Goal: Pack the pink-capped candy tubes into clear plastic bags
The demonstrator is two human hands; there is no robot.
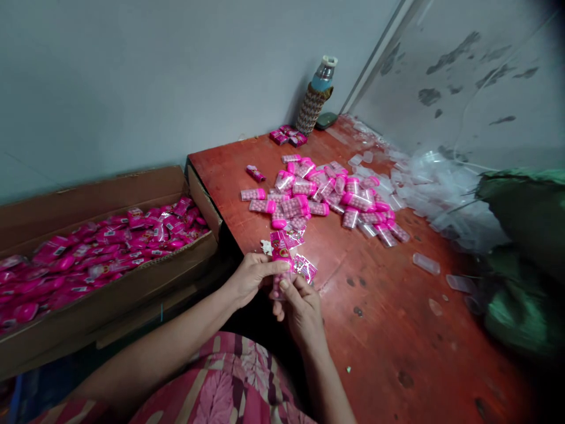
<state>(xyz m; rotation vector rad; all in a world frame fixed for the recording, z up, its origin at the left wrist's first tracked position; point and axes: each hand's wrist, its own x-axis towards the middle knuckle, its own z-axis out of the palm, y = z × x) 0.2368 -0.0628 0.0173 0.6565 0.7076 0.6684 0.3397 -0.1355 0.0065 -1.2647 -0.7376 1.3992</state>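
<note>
I have the left fingers [274,268] and right fingers [293,298] both pinched upon one pink tube [277,287], near the counter [379,277]

My left hand [253,277]: pinching, thumb extended. My right hand [305,303]: pinching, thumb uppermost, fingers curled. Both close together, at the table's [375,371] left edge; forearms [172,343] bare.
</note>
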